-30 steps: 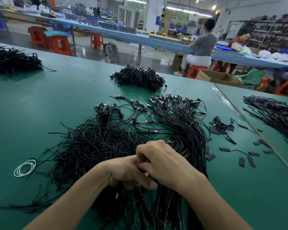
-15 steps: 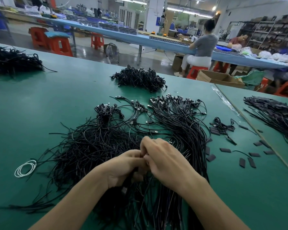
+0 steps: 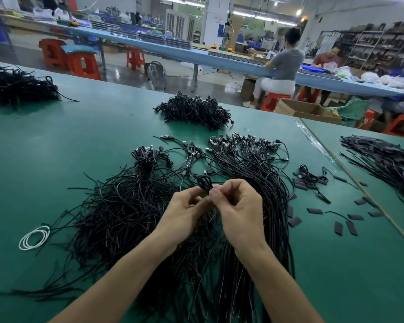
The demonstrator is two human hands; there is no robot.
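Observation:
My left hand [image 3: 184, 213] and my right hand [image 3: 238, 206] meet above a wide spread of loose black cables [image 3: 131, 217] on the green table [image 3: 56, 148]. Both hands pinch a small coiled black cable [image 3: 204, 182], whose loop sticks up just above my fingertips. A straighter bunch of cables with plugs at the far ends [image 3: 250, 159] runs under my right hand toward me.
Finished black bundles lie in a heap [image 3: 194, 110] behind and another heap [image 3: 16, 87] at far left. White rubber bands [image 3: 34, 237] lie left; short black sleeves [image 3: 317, 210] are scattered right. More cables [image 3: 387, 164] lie on the adjoining table. People sit at the blue bench behind.
Both hands have lifted up and away from me off the pile, and the small coiled loop now shows above my fingertips, where before my hands covered it.

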